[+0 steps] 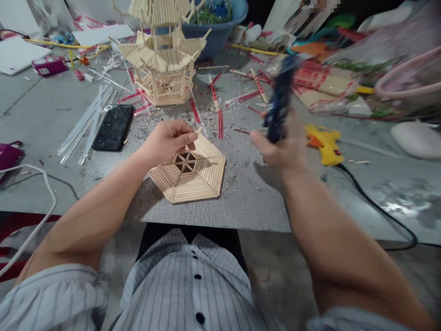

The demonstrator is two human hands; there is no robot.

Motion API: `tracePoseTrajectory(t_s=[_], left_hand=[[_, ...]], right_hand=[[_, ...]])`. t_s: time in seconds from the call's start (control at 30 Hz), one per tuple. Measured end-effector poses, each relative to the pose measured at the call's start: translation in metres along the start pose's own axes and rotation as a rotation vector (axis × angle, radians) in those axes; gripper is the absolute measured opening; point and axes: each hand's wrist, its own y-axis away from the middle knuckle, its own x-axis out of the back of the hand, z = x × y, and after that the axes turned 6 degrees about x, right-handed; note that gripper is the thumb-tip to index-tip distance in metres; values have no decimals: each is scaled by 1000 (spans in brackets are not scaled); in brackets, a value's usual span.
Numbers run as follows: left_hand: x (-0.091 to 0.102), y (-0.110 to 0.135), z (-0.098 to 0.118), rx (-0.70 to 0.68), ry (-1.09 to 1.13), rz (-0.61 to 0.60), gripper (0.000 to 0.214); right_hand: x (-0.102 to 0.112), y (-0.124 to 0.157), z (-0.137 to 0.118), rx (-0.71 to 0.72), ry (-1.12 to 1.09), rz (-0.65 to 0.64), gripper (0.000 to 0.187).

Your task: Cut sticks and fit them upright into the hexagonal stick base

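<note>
A flat hexagonal panel (193, 174) made of thin wooden sticks lies on the grey mat (241, 197) in front of me. My left hand (168, 140) rests on its far left edge, fingers pinched together on a small wooden stick at the panel's rim. My right hand (280, 147) is raised to the right of the panel and is closed around a dark blue tool (279, 103), blurred by motion, which points up and away. A tall wooden-stick pagoda model (161, 55) stands behind the panel.
A black phone (113, 126) lies left of the panel beside clear glue sticks (86, 124). A yellow glue gun (325, 145) with a black cord lies at the right. Red-wrapped sticks, a blue basin (220, 23), paper, bags and a white cable (31, 230) surround the mat.
</note>
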Motion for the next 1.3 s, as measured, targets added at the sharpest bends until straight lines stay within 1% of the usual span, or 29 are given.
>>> tracePoseTrajectory(t_s=[0.07, 0.1, 0.17, 0.23, 0.33, 0.43, 0.53, 0.63, 0.7, 0.8, 0.83, 1.0, 1.13, 1.23, 1.3], left_hand=[[-1, 0, 0, -7, 57, 12, 15], [-1, 1, 0, -16, 77, 10, 16], [-1, 1, -1, -40, 102, -8, 16], [-1, 1, -3, -53, 123, -36, 17], [-4, 0, -5, -30, 220, -68, 15], [-6, 0, -4, 70, 393, -92, 5], [-7, -1, -2, 187, 491, -122, 14], [-5, -1, -2, 227, 514, -144, 17], [-3, -2, -4, 226, 525, -163, 23], [1, -3, -8, 190, 550, -200, 38], [1, -4, -9, 177, 561, -204, 39], [1, -5, -12, 149, 595, -179, 19], [0, -4, -11, 125, 602, -153, 13], [-1, -4, -12, 80, 605, -143, 15], [-3, -5, -13, 41, 591, -130, 24]], right_hand=[[-2, 3, -4, 147, 123, -163, 50], [-3, 4, -6, 188, 157, -236, 55], [-7, 7, -11, 208, 181, -332, 60], [-10, 9, -15, 212, 184, -369, 62], [-12, 9, -15, 204, 183, -377, 61], [-12, 8, -11, 179, 199, -361, 59], [-13, 8, -8, 171, 201, -340, 57], [-15, 9, -7, 166, 199, -314, 58], [-15, 9, -7, 171, 201, -312, 58], [-14, 8, -10, 188, 225, -338, 58], [-13, 8, -11, 191, 238, -347, 57], [-13, 8, -14, 219, 255, -379, 58], [-13, 8, -14, 243, 238, -379, 56], [-13, 7, -15, 236, 241, -386, 55], [-12, 7, -16, 228, 245, -389, 55]])
